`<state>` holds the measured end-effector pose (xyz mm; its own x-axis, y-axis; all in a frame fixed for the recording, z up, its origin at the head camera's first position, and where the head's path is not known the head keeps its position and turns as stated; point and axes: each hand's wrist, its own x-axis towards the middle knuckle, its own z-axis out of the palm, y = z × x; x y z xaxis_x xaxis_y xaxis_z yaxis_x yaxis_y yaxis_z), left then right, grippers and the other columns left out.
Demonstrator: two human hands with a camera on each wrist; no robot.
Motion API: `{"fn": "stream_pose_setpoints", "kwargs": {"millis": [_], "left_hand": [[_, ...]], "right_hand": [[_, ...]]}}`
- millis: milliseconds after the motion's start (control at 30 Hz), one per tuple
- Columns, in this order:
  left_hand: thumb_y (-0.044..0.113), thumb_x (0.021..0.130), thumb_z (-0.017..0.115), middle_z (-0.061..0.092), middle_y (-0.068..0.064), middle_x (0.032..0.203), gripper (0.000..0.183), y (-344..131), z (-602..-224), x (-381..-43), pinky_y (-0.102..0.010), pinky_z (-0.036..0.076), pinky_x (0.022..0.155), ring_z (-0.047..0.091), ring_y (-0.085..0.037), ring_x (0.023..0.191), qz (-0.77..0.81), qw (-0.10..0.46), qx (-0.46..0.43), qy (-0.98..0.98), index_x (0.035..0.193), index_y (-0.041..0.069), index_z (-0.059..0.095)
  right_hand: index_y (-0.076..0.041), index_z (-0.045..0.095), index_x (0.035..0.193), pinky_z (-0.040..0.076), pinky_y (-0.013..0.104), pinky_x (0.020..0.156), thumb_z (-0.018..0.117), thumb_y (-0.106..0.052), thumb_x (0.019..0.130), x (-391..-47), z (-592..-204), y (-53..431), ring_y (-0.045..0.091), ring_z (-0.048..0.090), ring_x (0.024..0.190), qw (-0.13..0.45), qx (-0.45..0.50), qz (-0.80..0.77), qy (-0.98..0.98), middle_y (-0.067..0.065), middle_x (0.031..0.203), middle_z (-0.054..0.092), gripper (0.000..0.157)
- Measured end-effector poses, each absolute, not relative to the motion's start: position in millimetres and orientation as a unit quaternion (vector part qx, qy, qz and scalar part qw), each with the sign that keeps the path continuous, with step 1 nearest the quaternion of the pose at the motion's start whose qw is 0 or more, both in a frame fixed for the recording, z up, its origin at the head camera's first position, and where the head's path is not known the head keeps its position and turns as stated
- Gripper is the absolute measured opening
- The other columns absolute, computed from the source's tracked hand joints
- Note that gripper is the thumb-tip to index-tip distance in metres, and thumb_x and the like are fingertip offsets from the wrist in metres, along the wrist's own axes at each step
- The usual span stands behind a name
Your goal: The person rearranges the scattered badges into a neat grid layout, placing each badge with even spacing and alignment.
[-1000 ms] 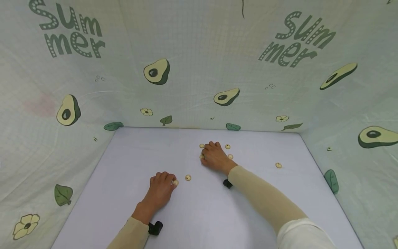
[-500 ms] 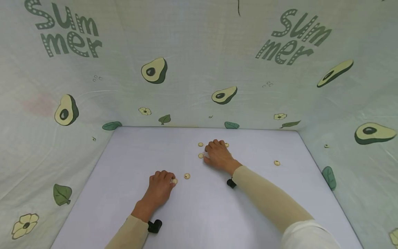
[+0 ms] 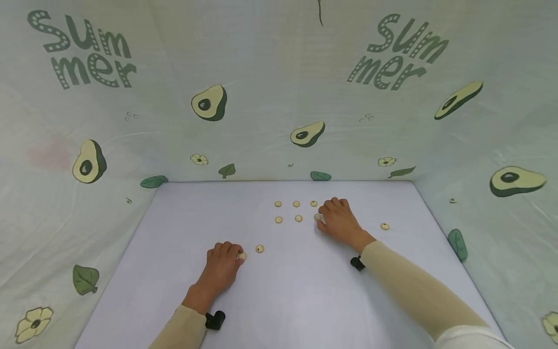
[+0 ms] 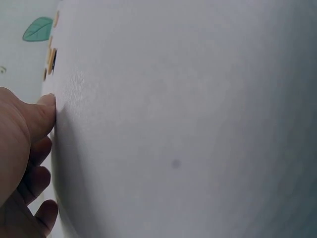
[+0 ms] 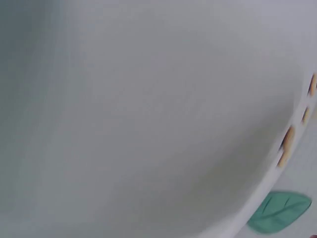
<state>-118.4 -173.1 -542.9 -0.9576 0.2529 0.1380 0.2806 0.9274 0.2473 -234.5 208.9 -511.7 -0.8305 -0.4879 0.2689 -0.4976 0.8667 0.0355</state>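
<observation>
In the head view, my left hand [image 3: 221, 265] rests low over the white table, left of centre. It pinches a small round beige disc [image 3: 242, 256] between thumb and index finger. Just right of it lies another disc [image 3: 259, 248]. My right hand [image 3: 341, 223] is farther back, with thumb and fingertip round a disc [image 3: 317, 217] at the right end of the nearer of two short rows. Behind that, the far row ends in a disc [image 3: 314, 203] beside my knuckles. In the left wrist view the thumb [image 4: 42, 116] shows, but the held disc is hidden.
The remaining row discs include a far-left one [image 3: 278, 204] and a near-middle one [image 3: 298, 218]. A lone disc [image 3: 384, 226] lies to the right. Avocado-printed cloth [image 3: 257, 106] hangs round the table [image 3: 301, 300] at the back and sides.
My right hand has moved right, uncovering the middle discs of both rows, and is now at the near row's right-hand disc. My left hand keeps its place and its disc.
</observation>
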Motion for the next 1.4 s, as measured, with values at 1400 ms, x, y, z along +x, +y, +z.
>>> {"fn": "stream_pose_setpoints", "kwargs": {"millis": [1400], "left_hand": [[0.019,0.096,0.079,0.060,-0.005,0.101,0.024,-173.6,-541.4,-117.4,-0.051,0.048,0.086,0.053,-0.027,0.096,-0.104,0.085,-0.170,-0.976,0.111,0.009,0.063]], "right_hand": [[0.002,0.069,0.120,0.035,0.068,0.101,0.065,-0.028,0.097,-193.8,-516.0,386.7,0.045,0.051,0.115,0.074,0.149,-0.010,-0.986,0.023,0.120,0.064,0.038]]}}
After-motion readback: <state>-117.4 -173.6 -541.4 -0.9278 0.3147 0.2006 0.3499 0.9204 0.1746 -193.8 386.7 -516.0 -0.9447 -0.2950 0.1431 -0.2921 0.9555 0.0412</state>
